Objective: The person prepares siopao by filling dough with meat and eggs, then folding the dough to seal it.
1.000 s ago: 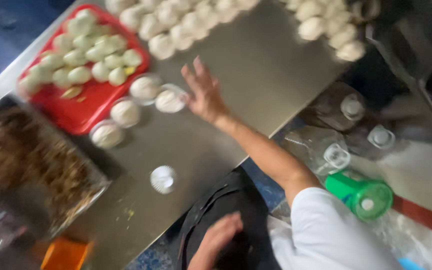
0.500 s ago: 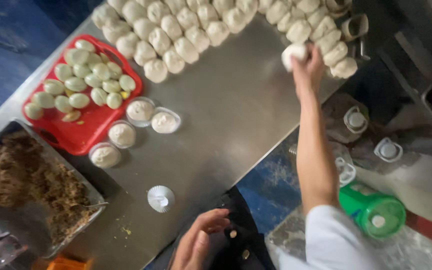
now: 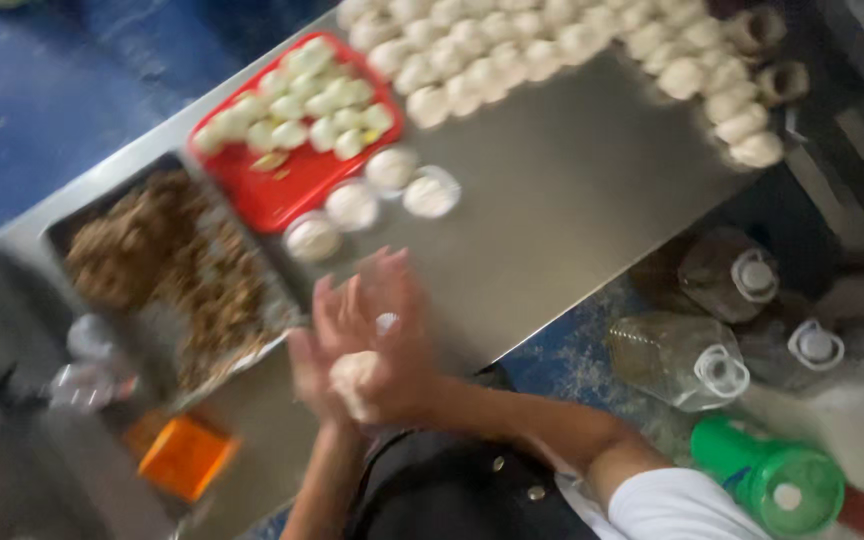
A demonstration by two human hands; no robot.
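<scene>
Both my hands meet over the near edge of the steel table (image 3: 572, 210), blurred by motion. A pale dough ball (image 3: 352, 382) lies between the palms of my left hand (image 3: 320, 372) and my right hand (image 3: 392, 340). Several more dough balls (image 3: 552, 45) lie in rows along the far side of the table. Beyond my hands, several flattened dough rounds (image 3: 372, 195) lie beside a red tray (image 3: 282, 190) of small pale pieces (image 3: 302, 100).
A metal tray of brown filling (image 3: 167, 270) stands at the left. An orange object (image 3: 184, 455) lies near the front left. Clear plastic jugs (image 3: 682, 355) and a green container (image 3: 772, 480) stand on the floor at the right.
My right hand has come back from the far dough rows with a dough ball. Both hands have now closed together around it near the table's front edge. The view has swung right.
</scene>
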